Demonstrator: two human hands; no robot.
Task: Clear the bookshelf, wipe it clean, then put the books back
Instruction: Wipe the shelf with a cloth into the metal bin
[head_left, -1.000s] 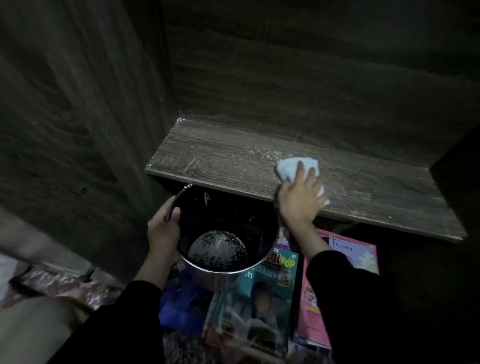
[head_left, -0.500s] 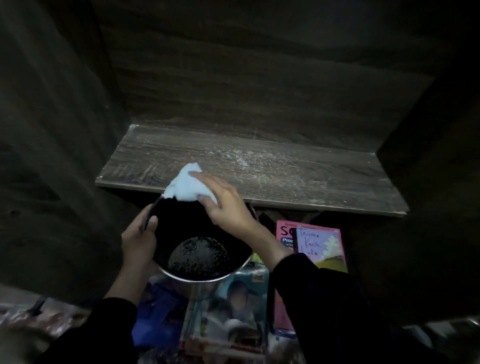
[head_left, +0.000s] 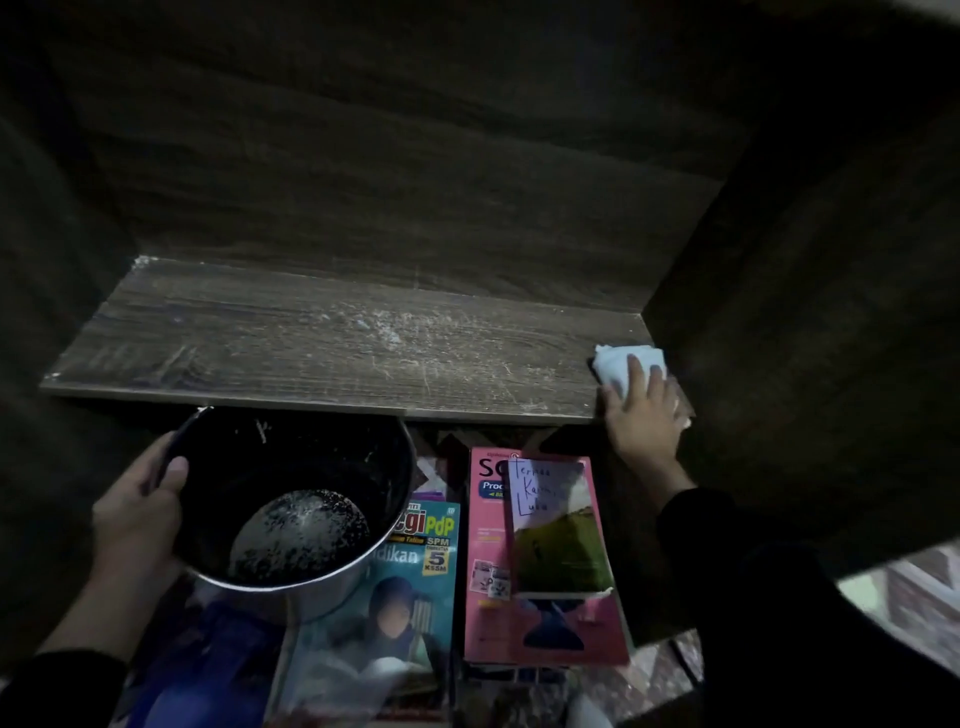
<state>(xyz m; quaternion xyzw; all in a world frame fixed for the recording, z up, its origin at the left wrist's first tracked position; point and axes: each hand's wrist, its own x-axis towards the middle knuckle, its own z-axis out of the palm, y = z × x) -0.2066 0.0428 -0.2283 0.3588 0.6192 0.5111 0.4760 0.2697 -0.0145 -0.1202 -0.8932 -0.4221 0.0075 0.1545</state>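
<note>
The right hand presses a white cloth with straight fingers onto the right end of the dusty shelf, while the left hand grips a pot by its rim above books.

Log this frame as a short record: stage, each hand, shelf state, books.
stage: wiping the shelf; nothing put back yet
right hand: presses white cloth on the shelf's right end, by the side wall
left hand: grips pot by its rim, below the shelf's front edge
shelf: pale dusty streaks across the middle
books: teal book and pink book lie below, smaller book on the pink one
</note>
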